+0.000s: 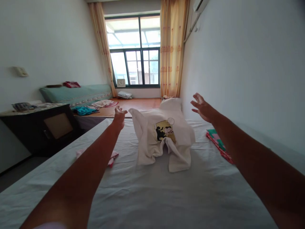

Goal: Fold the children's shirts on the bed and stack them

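A white T-shirt [147,136] with a yellow and black cartoon print lies rumpled over the bed, its lower edge bunched into folds toward me. My left hand [120,117] is beside the shirt's left corner with its fingers apart; whether a fingertip touches the cloth I cannot tell. Off to the shirt's right, my right hand [202,107] is raised, fingers spread, holding nothing. Pale sheeting covers the bed [147,197] below both arms. Partly behind my left forearm is a pink cloth [114,156].
Folded red and green fabric [218,141] lies by the right wall, partly behind my right forearm. A dark cabinet [54,127] stands at the left. Beyond the bed is a wooden platform [140,103] with a blue cloth [84,110], under a curtained window [133,51].
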Demonstrator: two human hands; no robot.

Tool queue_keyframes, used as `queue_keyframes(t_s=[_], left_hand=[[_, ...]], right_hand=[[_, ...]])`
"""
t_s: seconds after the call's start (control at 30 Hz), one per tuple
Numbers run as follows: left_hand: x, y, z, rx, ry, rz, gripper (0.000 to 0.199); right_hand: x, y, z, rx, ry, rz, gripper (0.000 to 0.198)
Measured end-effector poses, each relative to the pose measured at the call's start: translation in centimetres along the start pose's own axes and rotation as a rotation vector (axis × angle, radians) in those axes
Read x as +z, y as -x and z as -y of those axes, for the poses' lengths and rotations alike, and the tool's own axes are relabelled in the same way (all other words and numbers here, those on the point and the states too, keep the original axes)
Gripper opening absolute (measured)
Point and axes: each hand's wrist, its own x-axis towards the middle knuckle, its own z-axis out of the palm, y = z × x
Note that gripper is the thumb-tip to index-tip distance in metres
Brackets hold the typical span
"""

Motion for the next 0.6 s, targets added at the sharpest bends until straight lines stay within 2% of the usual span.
queue_keyframes(t_s=[0.07, 0.13, 0.17, 0.23, 0.3, 0.33, 0.43, 0.53, 0.6], left_hand=[[-1.6, 2.0, 1.1, -0.040, -0.077, 0.165, 0.040], [-3.1, 5.0, 2.0, -0.065, -0.308, 0.564, 0.036], [-3.6, 6.6, 2.3, -0.047, -0.446, 0.756, 0.040], [-4.2, 9.7, 2.9, 0.036, -0.697, 1.081, 0.051], [-4.5, 11.9, 3.4, 0.165, -0.884, 1.264, 0.063], [-4.5, 12.6, 3.7, 0.229, -0.951, 1.303, 0.064], [-4.4, 12.8, 4.2, 0.326, -1.088, 1.272, 0.040], [-5.0, 11.2, 3.1, 0.268, -1.160, 1.173, 0.030], [-6.1, 10.2, 1.5, 0.138, -1.181, 1.160, 0.030]], right_hand=[[-0.6, 2.0, -1.2, 0.109, 0.182, 0.162, 0.049], [-1.3, 4.7, -2.7, 0.239, 0.325, 0.428, 0.048], [-1.5, 6.2, -3.6, 0.255, 0.392, 0.576, 0.048], [-1.4, 8.9, -5.5, 0.157, 0.522, 0.814, 0.055], [-0.6, 11.2, -7.5, -0.008, 0.625, 0.911, 0.069], [0.0, 11.9, -8.6, -0.080, 0.661, 0.904, 0.068], [1.7, 13.0, -10.8, -0.221, 0.718, 0.726, 0.031], [1.5, 12.7, -10.1, -0.231, 0.684, 0.544, 0.032], [0.3, 12.7, -8.1, -0.166, 0.617, 0.591, 0.033]])
